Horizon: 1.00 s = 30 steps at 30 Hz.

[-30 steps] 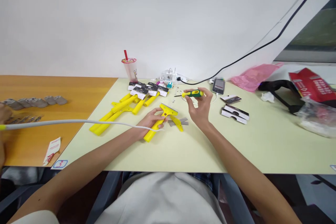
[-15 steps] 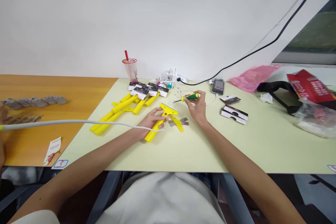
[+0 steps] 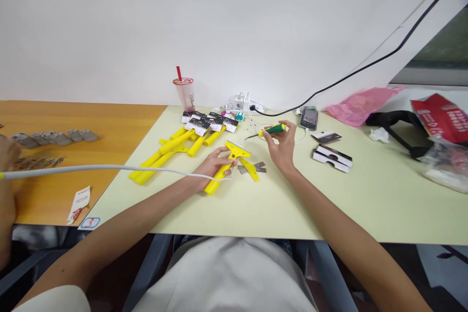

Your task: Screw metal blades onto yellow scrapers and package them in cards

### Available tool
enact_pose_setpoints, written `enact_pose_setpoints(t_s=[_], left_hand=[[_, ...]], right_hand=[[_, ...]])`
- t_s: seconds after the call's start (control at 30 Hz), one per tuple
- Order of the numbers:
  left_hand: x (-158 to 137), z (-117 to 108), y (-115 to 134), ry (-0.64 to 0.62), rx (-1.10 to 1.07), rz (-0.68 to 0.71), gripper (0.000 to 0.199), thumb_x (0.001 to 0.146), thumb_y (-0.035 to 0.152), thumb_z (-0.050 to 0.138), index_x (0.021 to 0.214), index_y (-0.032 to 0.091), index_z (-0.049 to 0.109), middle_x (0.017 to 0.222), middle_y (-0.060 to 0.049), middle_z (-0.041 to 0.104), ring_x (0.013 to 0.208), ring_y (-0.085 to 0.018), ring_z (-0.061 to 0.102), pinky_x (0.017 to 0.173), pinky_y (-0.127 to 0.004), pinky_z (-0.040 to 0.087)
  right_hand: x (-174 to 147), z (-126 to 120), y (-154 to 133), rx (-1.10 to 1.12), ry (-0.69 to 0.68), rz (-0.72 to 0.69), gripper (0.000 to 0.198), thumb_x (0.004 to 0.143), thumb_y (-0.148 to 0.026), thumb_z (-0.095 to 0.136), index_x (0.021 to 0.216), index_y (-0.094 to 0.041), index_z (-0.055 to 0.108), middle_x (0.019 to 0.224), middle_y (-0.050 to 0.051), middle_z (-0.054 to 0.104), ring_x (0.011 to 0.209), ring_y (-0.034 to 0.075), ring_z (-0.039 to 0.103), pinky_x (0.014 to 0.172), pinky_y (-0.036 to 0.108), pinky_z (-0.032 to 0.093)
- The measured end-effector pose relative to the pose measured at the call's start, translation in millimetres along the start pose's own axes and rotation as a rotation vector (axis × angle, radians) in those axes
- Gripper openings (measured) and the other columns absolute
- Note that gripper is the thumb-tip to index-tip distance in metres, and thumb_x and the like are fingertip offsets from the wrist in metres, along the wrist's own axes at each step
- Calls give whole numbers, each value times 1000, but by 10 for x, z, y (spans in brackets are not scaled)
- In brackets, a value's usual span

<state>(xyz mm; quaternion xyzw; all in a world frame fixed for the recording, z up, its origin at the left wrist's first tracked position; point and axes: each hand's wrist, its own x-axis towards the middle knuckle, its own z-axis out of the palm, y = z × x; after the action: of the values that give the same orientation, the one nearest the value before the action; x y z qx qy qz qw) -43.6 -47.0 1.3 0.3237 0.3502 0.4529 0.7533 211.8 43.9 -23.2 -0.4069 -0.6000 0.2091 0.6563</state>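
My left hand (image 3: 212, 168) is closed around the handle of a yellow scraper (image 3: 237, 151), whose wide head points up and away from me. In my right hand (image 3: 283, 148) a green and yellow screwdriver (image 3: 273, 129) is pinched, its thin shaft pointing left just above the scraper's head without touching it. A loose yellow plastic piece (image 3: 250, 169) lies beside the scraper, over several flat metal blades (image 3: 259, 167) on the table. Left of my left hand, several more yellow scrapers (image 3: 161, 158) lie piled with black and white cards.
A cup with a red straw (image 3: 185, 95) stands by the wall near a power strip (image 3: 237, 102). At right lie a phone (image 3: 309, 118), folded cards (image 3: 332, 157), a pink bag (image 3: 360, 106) and a black frame (image 3: 398, 124). A grey cable (image 3: 109, 168) crosses at left, near another person's arm (image 3: 7, 180).
My right hand has lifted the screwdriver slightly away from the scraper's head, up and to the right. The view has shifted a little; my left hand keeps its hold.
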Motion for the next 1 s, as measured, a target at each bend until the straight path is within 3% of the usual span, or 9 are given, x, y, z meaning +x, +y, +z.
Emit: enact_pose_setpoints(t_s=[0.2, 0.43, 0.73, 1.0], left_hand=[[-2, 15, 22, 65, -2, -4, 62, 77, 7, 92, 127, 17, 57, 101, -9, 76, 62, -10, 63, 60, -24, 49], [20, 4, 13, 92, -30, 1, 59, 77, 6, 91, 125, 17, 58, 106, -10, 77, 62, -10, 62, 59, -24, 48], [43, 18, 2, 101, -46, 16, 58, 75, 3, 90, 124, 15, 61, 107, -12, 77, 78, -16, 71, 59, -24, 46], [28, -9, 6, 59, -23, 14, 58, 78, 8, 90, 126, 17, 59, 100, -9, 76, 63, -10, 62, 61, -24, 48]], right_hand=[[-16, 0, -171, -5, 34, -170, 66, 102, -61, 79, 149, -29, 45, 113, 9, 80, 106, 31, 83, 97, 54, 69], [-92, 26, -285, -3, -19, -260, 65, 106, -56, 77, 158, -31, 47, 109, 7, 78, 106, 29, 81, 94, 50, 69], [-186, 73, -340, 7, -100, -298, 63, 107, -50, 77, 161, -34, 49, 112, 6, 77, 104, 27, 81, 93, 47, 70], [-198, 77, -361, 0, -109, -297, 62, 107, -51, 77, 158, -32, 50, 112, 7, 78, 101, 28, 82, 90, 49, 70]])
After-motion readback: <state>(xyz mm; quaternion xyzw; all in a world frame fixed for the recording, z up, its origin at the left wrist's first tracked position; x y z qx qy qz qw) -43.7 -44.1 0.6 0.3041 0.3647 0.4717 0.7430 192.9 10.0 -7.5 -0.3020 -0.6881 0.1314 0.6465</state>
